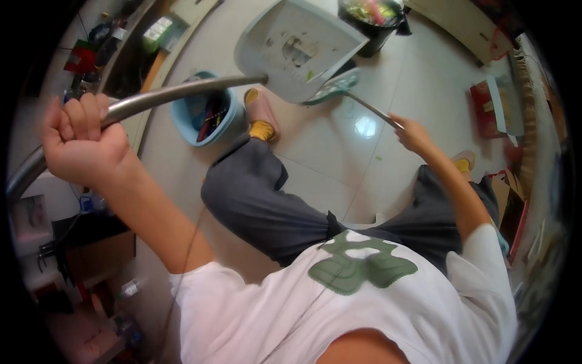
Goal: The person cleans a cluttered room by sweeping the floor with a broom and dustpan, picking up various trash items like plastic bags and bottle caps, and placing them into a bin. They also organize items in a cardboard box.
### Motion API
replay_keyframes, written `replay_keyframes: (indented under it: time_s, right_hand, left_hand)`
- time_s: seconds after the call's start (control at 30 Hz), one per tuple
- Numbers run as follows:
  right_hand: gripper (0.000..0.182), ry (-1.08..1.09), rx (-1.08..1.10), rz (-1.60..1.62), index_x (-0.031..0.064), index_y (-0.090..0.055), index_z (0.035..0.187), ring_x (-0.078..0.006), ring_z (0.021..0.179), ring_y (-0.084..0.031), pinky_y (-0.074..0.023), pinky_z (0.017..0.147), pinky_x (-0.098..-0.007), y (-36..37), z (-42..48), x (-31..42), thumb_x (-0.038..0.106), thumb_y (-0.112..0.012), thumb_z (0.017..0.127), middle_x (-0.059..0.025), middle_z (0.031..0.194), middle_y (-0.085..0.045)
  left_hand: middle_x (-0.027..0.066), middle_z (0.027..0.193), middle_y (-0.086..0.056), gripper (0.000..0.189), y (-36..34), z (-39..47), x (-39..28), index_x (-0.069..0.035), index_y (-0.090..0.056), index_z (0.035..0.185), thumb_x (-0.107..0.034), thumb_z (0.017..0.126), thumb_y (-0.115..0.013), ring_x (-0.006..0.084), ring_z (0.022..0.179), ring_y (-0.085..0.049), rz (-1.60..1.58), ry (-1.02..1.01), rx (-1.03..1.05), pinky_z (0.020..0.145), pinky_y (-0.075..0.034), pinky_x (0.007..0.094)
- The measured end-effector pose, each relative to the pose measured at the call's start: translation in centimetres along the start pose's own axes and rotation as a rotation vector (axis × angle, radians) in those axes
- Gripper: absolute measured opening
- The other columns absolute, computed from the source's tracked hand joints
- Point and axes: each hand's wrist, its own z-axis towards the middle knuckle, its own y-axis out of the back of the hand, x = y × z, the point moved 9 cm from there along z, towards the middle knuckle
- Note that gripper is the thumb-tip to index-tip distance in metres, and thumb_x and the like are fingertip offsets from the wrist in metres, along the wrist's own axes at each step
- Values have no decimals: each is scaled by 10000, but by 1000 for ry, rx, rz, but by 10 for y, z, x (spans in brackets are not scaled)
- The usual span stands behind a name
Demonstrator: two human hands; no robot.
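My left hand (pixel 86 136), raised at the left, is wrapped around the long metal handle (pixel 182 90) of a grey plastic dustpan (pixel 273 43). The pan is held off the floor, its inside marked with dark dirt and a small green scrap (pixel 310 74). In my right hand (pixel 411 133) is the thin metal handle of a flat-headed tool (pixel 336 85). Its pale teal, patterned head lies at the pan's lower right edge; whether they touch, I cannot tell. Just beyond the pan stands a black-lined trash bin (pixel 370 29) with green scraps and something pink on top.
A light blue bucket (pixel 184 123) holding dark items stands beside my slippered foot (pixel 261 111). Tiled floor (pixel 318 159) lies between my legs, with a small green bit (pixel 378 158) on it. At the right are a red box (pixel 485 109) and an open cardboard box (pixel 511 200).
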Motion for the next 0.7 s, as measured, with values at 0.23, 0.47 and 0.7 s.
replay_keyframes:
  time_s: [0.23, 0.47, 0.7]
  right_hand:
    - [493, 111, 141, -276, 215, -516, 1260, -326, 856, -600, -478, 765, -400, -47, 58, 2, 45, -492, 799, -183, 960, -623]
    - [502, -77, 263, -435, 144, -539, 1240, -325, 946, -586, -471, 816, -357, 43, -52, -86, -3, -511, 761, -180, 1048, -611]
    - [467, -94, 297, -360, 164, -554, 1225, -312, 856, -587, -473, 743, -371, 76, -118, -146, 34, -521, 778, -167, 946, -615]
  left_hand:
    - [-34, 414, -220, 388, -2, -18, 7, -181, -231, 512, -93, 824, -445, 90, 364, -146, -76, 66, 87, 457, -199, 249]
    - [-54, 420, -220, 404, 15, -55, 74, -165, -262, 509, -89, 834, -490, 75, 349, -165, -104, 273, 49, 413, -171, 232]
    - [-35, 429, -225, 396, 5, -106, 146, -148, -269, 512, -62, 833, -485, 78, 365, -175, -14, 435, 203, 420, -188, 249]
